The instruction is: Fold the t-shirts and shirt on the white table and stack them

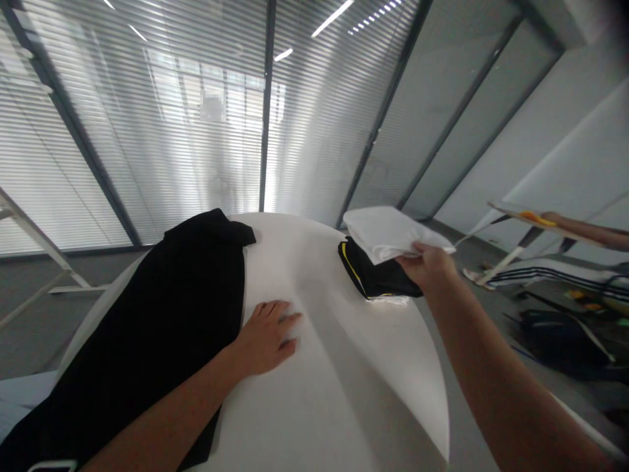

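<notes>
My right hand [427, 267] grips the near edge of a folded white garment [386, 229], thumb on top. The white bundle is just over a folded black garment with yellow trim [388, 272]; I cannot tell whether the two touch. Under the black one, a strip of white cloth [390, 300] shows. My left hand [269, 337] rests on the white table with its fingers apart, holding nothing. Beside it, a large black garment [162, 328] lies spread along the left side, its far end bunched up. My left forearm crosses over its lower part.
The round white table [314, 262] has its curved edge at right. Behind it stands a glass partition with blinds [216, 144]. On the right are another table [521, 223], a person's arm [590, 229], a striped trouser leg [555, 272] and dark items on the floor.
</notes>
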A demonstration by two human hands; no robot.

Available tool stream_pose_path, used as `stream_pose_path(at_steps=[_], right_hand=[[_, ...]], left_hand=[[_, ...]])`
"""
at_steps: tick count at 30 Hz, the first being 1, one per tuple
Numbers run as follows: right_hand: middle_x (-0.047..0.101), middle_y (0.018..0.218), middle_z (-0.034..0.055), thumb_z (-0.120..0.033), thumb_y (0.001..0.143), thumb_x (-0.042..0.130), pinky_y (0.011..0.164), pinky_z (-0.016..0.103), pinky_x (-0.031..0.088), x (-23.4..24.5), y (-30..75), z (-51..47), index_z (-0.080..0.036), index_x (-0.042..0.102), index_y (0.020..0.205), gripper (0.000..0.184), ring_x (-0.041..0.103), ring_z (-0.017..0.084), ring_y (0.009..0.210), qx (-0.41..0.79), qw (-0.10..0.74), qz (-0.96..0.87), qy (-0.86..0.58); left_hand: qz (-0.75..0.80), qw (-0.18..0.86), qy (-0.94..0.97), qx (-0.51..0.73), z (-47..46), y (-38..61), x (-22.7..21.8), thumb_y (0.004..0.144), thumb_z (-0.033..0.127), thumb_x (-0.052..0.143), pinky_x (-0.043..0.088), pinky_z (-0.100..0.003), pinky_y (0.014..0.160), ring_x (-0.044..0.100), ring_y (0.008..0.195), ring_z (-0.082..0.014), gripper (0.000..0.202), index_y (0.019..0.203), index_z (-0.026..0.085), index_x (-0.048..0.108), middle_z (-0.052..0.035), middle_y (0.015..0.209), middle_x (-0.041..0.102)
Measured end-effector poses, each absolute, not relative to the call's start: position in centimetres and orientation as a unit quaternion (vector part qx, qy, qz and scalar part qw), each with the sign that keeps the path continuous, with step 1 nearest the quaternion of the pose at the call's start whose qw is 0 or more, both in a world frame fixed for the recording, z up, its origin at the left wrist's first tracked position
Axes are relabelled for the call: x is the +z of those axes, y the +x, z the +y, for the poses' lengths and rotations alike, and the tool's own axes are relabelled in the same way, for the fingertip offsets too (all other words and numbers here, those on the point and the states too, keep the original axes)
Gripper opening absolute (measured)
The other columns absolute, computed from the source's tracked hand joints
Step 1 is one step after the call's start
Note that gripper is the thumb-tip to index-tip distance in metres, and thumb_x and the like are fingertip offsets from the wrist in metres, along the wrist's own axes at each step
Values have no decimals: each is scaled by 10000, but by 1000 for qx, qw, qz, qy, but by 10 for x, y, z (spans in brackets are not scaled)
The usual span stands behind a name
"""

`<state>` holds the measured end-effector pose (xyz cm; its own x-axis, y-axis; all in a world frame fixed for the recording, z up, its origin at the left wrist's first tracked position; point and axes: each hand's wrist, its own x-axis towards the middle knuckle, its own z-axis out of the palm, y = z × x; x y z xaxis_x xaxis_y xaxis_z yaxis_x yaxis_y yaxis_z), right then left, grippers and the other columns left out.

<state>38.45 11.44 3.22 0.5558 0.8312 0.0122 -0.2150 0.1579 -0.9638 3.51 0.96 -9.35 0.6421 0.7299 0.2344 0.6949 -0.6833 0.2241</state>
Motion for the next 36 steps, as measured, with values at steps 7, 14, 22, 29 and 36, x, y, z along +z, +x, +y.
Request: stream_pose_path(at_steps=[7,14,22,29,36], right_hand=[[673,1050,15,-39,741,467,717,320,607,-56,394,70,-231,560,1001,337,680,154,896,424,721,-172,-521],[676,825,1,-43,750,520,694,308,603,-44,400,59,-207,554,886,215,679,149,739,476,688,-145,-528],[553,636,-37,-100,647,538,486,224,449,-25,355,19,-207,490,724,140,572,108,532,481,617,-103,-614],[611,708,6,-303,707,547,636,282,470,-5,274,6,-204,577,747,110,588,171,716,420,522,-494,-555],[591,1292,140,-351,923,417,1053,450,359,-53,259,52,-144,547,1279,431,497,267,1235,40,299,-765,-570]], left_hand=[[403,62,902,144,10,35,-93,928,446,437,334,-491,1044,413,1296,-286,486,1387,293,488,-108,1421,473],[400,57,904,142,10,34,-94,936,442,425,330,-486,1051,411,1300,-281,484,1394,294,481,-102,1424,475],[403,60,903,138,10,34,-91,935,454,428,325,-485,1058,407,1306,-274,493,1401,301,470,-99,1430,469],[397,70,903,146,10,34,-92,936,484,417,326,-489,1050,421,1284,-293,497,1378,278,508,-123,1405,473],[390,100,905,135,14,29,-91,928,516,430,298,-475,1070,406,1292,-283,516,1405,324,473,-89,1430,455]])
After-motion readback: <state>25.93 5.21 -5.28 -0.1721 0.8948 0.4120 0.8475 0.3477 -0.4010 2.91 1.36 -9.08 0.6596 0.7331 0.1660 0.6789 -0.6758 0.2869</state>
